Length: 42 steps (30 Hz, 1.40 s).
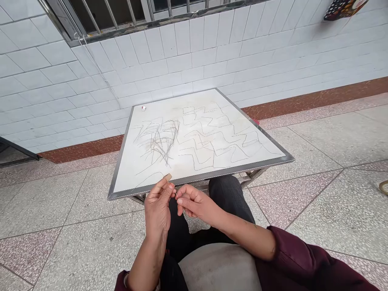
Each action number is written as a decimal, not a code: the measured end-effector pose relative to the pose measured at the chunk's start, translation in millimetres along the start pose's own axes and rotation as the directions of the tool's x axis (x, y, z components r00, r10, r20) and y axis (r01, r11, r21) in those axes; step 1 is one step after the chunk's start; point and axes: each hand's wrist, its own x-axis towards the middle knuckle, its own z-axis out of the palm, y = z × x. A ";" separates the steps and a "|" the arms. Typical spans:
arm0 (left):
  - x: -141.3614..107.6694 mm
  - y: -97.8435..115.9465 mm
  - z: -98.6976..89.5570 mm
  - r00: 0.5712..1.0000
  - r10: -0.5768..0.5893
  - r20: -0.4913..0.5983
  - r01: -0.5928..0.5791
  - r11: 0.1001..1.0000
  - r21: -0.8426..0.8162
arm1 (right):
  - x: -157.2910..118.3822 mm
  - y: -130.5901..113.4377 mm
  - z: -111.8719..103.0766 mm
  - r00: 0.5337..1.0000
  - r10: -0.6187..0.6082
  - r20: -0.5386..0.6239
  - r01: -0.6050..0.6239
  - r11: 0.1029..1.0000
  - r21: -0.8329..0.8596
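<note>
My left hand (158, 204) is closed in a pinch in front of the table's near edge. A small tan flat piece (167, 177) shows at its fingertips; whether it is held or wrapped on a finger I cannot tell. A short length of thin strand (176, 195) spans the gap between my two hands. Its other end is pinched between thumb and forefinger of my right hand (194, 203). Just beyond my hands, a tangled pile of dark thin bent strands (160, 139) lies on the white table (194, 97).
More bent strands (209, 141) lie spread singly across the table's right half. A small white and red object (143, 108) sits at the far left corner. A tiled wall (169, 72) with a barred window stands behind. My knees (232, 194) reach under the table's metal edge.
</note>
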 end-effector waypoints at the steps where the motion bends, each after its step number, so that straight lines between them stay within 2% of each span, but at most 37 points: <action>1: 0.1 -0.5 -0.1 1.000 0.005 -0.005 -0.005 1.000 -0.010 | -0.6 0.7 0.4 0.998 -0.049 -0.036 0.046 0.995 -0.090; 5: -0.1 -3.1 -0.5 1.000 -0.004 0.002 0.004 1.000 -0.015 | -3.4 2.0 0.8 0.975 -0.199 -0.101 0.151 0.922 -0.355; 12: -5.0 -3.8 -3.6 0.997 0.054 0.046 -0.059 0.993 0.098 | -6.5 -1.0 -0.4 0.956 -0.283 -0.073 0.201 0.820 -0.536; 19: -7.1 -3.9 -6.1 0.987 0.151 0.046 -0.158 0.938 0.310 | -6.5 0.7 -1.2 0.962 -0.267 -0.053 0.192 0.804 -0.563; 25: -8.9 -0.6 -6.2 0.962 0.261 0.086 -0.267 0.815 0.515 | -5.2 3.2 -3.6 0.973 -0.230 -0.031 0.169 0.793 -0.585; 33: -13.8 -3.4 -0.8 0.916 0.356 0.186 -0.390 0.684 0.616 | -2.0 -6.7 -22.5 0.988 -0.114 0.101 0.152 0.711 -0.686; 36: -13.6 -5.2 0.4 0.937 0.303 0.174 -0.347 0.738 0.578 | -0.4 -16.5 -33.6 0.985 -0.024 0.172 0.125 0.786 -0.605; 39: -11.0 -4.3 -0.3 0.979 0.129 0.161 -0.191 0.862 0.470 | 0.6 -25.1 -43.1 0.970 0.028 0.241 0.088 0.886 -0.455; 42: -8.5 -3.1 -0.4 0.983 -0.006 0.185 -0.061 0.932 0.356 | 0.5 -29.5 -48.0 0.966 0.044 0.256 0.069 0.907 -0.416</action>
